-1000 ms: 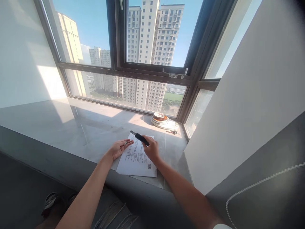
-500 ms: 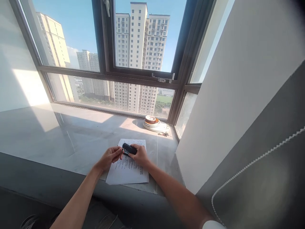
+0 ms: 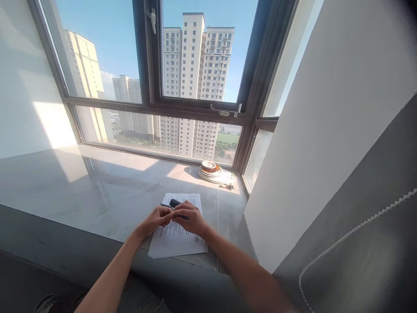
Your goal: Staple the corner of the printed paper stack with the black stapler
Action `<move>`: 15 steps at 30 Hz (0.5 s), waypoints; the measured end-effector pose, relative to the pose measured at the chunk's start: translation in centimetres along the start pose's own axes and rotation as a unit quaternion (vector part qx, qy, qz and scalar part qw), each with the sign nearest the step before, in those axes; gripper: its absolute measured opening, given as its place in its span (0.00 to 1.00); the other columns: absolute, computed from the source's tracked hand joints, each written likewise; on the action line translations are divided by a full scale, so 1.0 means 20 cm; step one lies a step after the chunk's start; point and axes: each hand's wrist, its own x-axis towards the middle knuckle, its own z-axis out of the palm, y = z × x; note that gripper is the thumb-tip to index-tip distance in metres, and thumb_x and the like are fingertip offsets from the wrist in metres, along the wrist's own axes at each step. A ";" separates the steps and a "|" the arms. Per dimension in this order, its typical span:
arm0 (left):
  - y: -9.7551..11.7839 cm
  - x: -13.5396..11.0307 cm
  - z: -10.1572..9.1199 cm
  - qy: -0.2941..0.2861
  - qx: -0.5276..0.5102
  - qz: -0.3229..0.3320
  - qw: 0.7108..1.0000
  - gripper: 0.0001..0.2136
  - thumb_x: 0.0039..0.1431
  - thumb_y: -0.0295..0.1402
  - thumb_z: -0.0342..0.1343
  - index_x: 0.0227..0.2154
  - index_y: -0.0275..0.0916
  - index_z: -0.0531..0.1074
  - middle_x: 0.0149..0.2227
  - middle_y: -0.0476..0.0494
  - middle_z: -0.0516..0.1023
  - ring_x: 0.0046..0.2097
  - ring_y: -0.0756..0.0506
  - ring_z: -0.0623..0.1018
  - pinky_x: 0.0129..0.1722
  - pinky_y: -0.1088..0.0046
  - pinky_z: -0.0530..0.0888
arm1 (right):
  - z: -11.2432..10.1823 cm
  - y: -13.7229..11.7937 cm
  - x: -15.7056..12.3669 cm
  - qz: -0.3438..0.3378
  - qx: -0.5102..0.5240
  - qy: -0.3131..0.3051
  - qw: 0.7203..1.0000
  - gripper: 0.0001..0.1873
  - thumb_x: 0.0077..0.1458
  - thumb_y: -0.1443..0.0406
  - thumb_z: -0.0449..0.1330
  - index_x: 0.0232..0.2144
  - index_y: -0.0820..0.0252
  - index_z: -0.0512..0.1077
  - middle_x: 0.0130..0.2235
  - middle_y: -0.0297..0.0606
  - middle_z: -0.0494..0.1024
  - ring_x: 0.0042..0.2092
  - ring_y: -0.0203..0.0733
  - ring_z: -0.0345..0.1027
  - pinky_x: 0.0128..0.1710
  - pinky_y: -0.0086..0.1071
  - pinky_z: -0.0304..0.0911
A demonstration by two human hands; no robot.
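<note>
Over the printed sheets of paper (image 3: 177, 245), both hands meet at a black stapler (image 3: 175, 203). It appears opened up: a rounded top part shows above the fingers, and a thin dark part sticks out below them. My right hand (image 3: 190, 217) is closed around the stapler from the right and covers much of it. Pressed together at its near left end are the fingers of my left hand (image 3: 159, 218), touching the right fingertips. Whatever small thing they pinch is hidden. A thin dark piece also shows just above the left fingers.
The paper lies near the front edge of a grey tiled window sill (image 3: 114, 187). A stack of round coils or plates (image 3: 210, 170) stands by the window corner, with a small dark item (image 3: 227, 187) before it. A beaded cord (image 3: 342, 237) hangs at right.
My left hand has moved in against my right hand at the stapler. The right fingers now reach further over it, and its parts look spread wider. The view has shifted slightly.
</note>
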 end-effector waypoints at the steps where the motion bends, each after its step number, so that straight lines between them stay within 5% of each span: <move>1: 0.00 0.00 0.00 0.005 -0.002 0.000 1.000 0.22 0.64 0.52 0.60 0.29 0.36 0.75 0.21 0.53 0.60 0.24 0.53 0.57 0.25 0.74 0.54 | 0.00 0.01 0.00 0.010 -0.002 0.009 1.000 0.12 0.67 0.55 0.63 0.42 0.55 0.81 0.42 0.42 0.84 0.44 0.41 0.76 0.49 0.37 0.73; 9: -0.01 0.00 0.00 0.014 -0.004 -0.010 1.000 0.22 0.63 0.54 0.61 0.31 0.35 0.77 0.19 0.53 0.61 0.23 0.53 0.56 0.24 0.74 0.52 | -0.02 -0.02 0.02 0.016 0.035 0.010 0.999 0.10 0.65 0.56 0.66 0.36 0.54 0.81 0.39 0.39 0.85 0.41 0.40 0.77 0.47 0.37 0.73; 12: 0.01 -0.01 0.00 0.040 -0.041 0.001 0.998 0.26 0.64 0.58 0.56 0.36 0.35 0.79 0.20 0.52 0.62 0.23 0.53 0.54 0.24 0.74 0.51 | -0.12 0.04 0.03 0.078 0.018 0.106 0.991 0.11 0.64 0.57 0.65 0.33 0.55 0.80 0.38 0.39 0.85 0.40 0.42 0.78 0.46 0.38 0.73; 15: 0.03 -0.02 0.00 0.054 -0.080 0.019 0.995 0.29 0.66 0.60 0.52 0.37 0.35 0.81 0.21 0.51 0.61 0.24 0.52 0.55 0.25 0.73 0.52 | -0.29 0.21 -0.02 0.239 -0.102 0.265 0.929 0.13 0.63 0.56 0.62 0.31 0.56 0.80 0.35 0.41 0.84 0.36 0.45 0.76 0.42 0.40 0.71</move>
